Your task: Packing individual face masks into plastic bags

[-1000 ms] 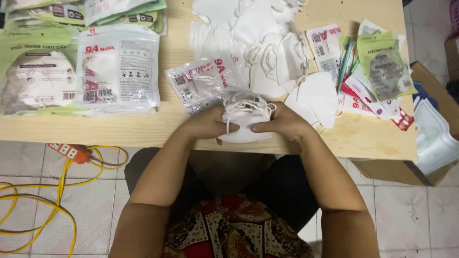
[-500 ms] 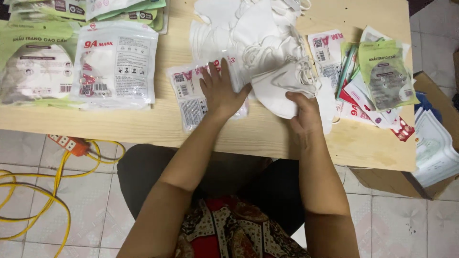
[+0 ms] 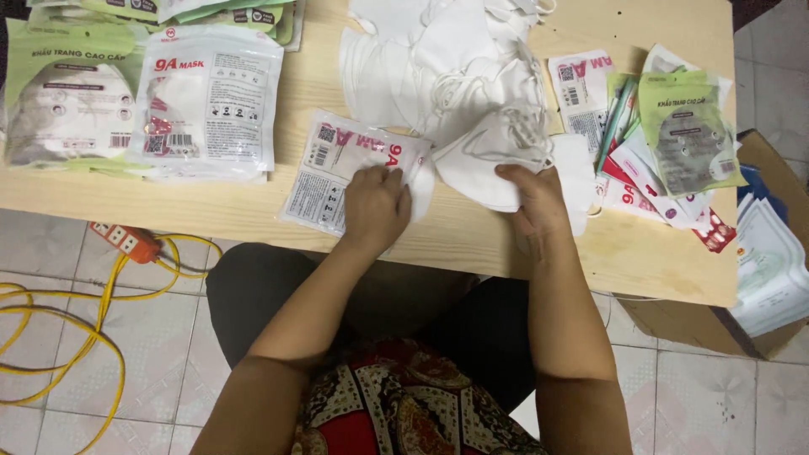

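The left hand [image 3: 377,206] lies palm down, fingers loosely curled, pressing on the near right corner of a flat clear plastic pouch with red lettering and a white printed label panel [image 3: 341,168]. This pouch rests on the pale wooden table [image 3: 472,240], tilted, its long axis running from near-left to far-right, with the far end towards the mask pile. A small square code patch sits at its far left corner, beyond the hand.

The right hand [image 3: 533,202] grips the near edge of a folded white fabric face mask with thin elastic loops [image 3: 493,156], thumb on top and fingers under it; the mask's folded point faces left, towards the other hand, and its long axis runs roughly left to right. It just meets the pouch's right edge.

Beyond both hands lies a loose heap of white masks [image 3: 438,59]. Well left of the left hand lie a sealed clear pouch with red lettering holding white masks [image 3: 211,101] and, further left, a pale green packet with a grey mask picture [image 3: 67,97]. Right of the right hand fans a spread of empty pouches, red-and-white beneath, topped by a green packet [image 3: 687,135]. Below the table's left part, an orange power strip [image 3: 126,243] and yellow cable [image 3: 50,337] lie on the tiled floor.
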